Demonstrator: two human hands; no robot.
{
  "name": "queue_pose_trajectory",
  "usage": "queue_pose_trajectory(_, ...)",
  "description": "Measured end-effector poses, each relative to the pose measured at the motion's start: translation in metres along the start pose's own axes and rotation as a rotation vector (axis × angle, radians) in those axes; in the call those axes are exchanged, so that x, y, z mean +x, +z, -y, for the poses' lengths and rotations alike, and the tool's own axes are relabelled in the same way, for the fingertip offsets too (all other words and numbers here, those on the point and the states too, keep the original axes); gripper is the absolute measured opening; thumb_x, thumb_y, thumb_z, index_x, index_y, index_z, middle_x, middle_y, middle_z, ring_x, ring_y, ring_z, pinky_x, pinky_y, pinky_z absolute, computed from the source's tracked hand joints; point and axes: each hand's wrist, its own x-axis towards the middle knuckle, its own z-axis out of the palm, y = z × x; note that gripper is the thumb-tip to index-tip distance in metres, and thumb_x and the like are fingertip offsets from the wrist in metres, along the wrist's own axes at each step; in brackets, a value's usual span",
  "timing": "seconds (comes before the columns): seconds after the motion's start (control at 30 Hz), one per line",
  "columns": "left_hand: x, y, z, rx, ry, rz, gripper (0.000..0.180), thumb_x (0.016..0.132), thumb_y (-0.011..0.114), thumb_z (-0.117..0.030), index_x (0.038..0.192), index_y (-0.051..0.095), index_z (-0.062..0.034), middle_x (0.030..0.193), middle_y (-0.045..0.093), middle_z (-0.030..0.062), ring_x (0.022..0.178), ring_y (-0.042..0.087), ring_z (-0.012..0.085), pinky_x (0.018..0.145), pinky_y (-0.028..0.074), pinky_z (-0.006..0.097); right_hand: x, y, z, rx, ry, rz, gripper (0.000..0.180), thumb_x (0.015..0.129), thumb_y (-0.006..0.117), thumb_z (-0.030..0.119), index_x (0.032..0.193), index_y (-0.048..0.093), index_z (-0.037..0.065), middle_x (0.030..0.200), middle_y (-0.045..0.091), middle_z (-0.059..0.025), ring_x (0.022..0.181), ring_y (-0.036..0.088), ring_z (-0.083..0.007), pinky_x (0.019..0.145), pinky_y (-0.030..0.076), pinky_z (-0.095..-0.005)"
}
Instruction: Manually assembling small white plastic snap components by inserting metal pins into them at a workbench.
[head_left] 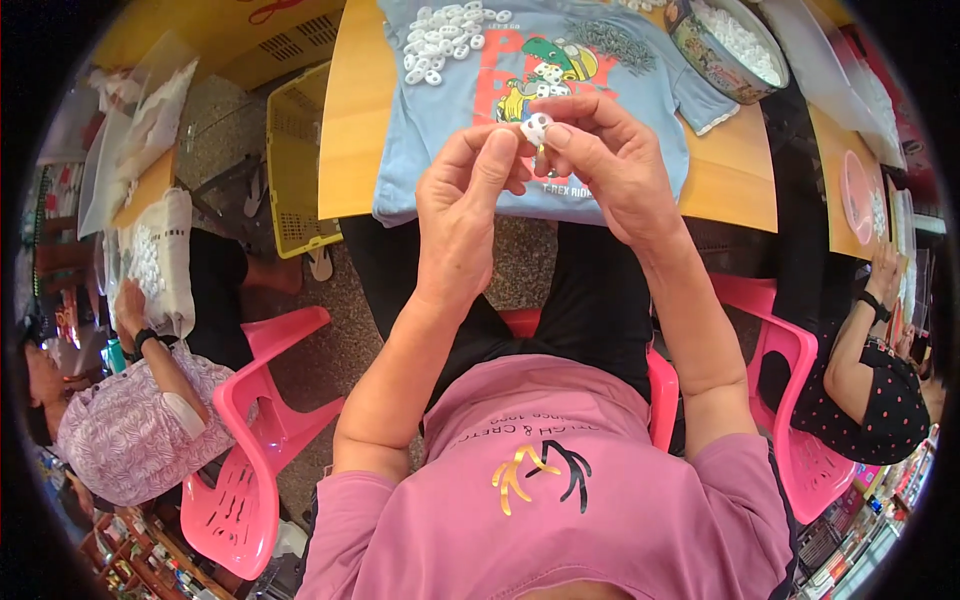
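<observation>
Both of my hands meet above a light blue T-shirt with a dinosaur print, spread on the table. Between their fingertips is a small white piece with dark spots or holes. My left hand pinches it from the left with thumb and fingers. From the right, my right hand grips it, thumb on its near side. Something thin and metallic-looking shows just below the piece; its kind is unclear. At the shirt's upper left lies a pile of white oval pieces with holes. A heap of small grey metal parts sits at upper right.
A round tin full of white pieces stands at the table's right corner. A yellow basket is beside the table's left edge. People sit on pink chairs to the left and right, with white pieces near them.
</observation>
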Motion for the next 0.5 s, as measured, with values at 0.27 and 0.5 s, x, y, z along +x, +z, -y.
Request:
queue_pose_trajectory(0.27,0.0,0.0,0.016,0.209,0.201,0.123,0.048,0.102,0.041,-0.041,0.121,0.061,-0.0015,0.134,0.047,0.0116,0.127,0.04,0.0194,0.101,0.037,0.035,-0.005,0.012,0.008,0.348,0.116,0.086,0.071,0.088,0.06,0.006,0.149,0.023,0.006,0.091,0.06,-0.0062,0.068,0.054,-0.01,0.069,0.05,-0.026)
queue_pose_trajectory(0.5,-0.007,-0.007,0.018,0.077,0.112,0.316,0.052,0.102,0.038,-0.045,0.115,0.062,-0.0015,0.136,0.049,0.0124,0.127,0.041,0.0204,0.096,0.04,0.03,-0.013,0.013,0.005,0.525,0.275,0.13,0.085,0.082,0.066,0.004,0.152,0.018,0.012,0.1,0.059,-0.007,0.085,0.06,-0.0145,0.074,0.052,-0.0302)
